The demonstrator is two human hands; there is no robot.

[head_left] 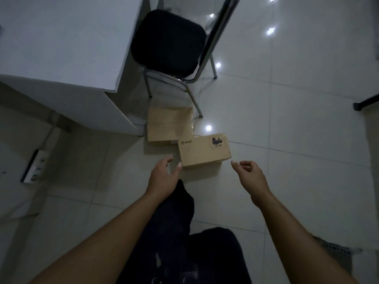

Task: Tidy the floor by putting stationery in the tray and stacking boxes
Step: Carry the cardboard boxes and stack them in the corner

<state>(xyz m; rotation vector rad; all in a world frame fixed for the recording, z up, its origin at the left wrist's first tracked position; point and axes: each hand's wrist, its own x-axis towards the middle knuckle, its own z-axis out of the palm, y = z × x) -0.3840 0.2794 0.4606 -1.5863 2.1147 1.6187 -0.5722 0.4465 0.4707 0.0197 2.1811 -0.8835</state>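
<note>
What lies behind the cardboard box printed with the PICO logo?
A plainer cardboard box lies on the floor behind the PICO box, with a black-seated chair beyond. The PICO box covers the plainer box's near right corner, so whether they touch cannot be seen.

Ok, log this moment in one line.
step: reaching for PICO box | left hand: open, beside it | right hand: open, empty | second box: behind, unstacked

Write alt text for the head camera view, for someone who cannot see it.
Two empty bare hands, the left hand and the right hand, reach on either side of a cardboard PICO box on a pale tiled floor. A plain cardboard box lies just behind it, beside a black-seated chair and a white desk.
</note>
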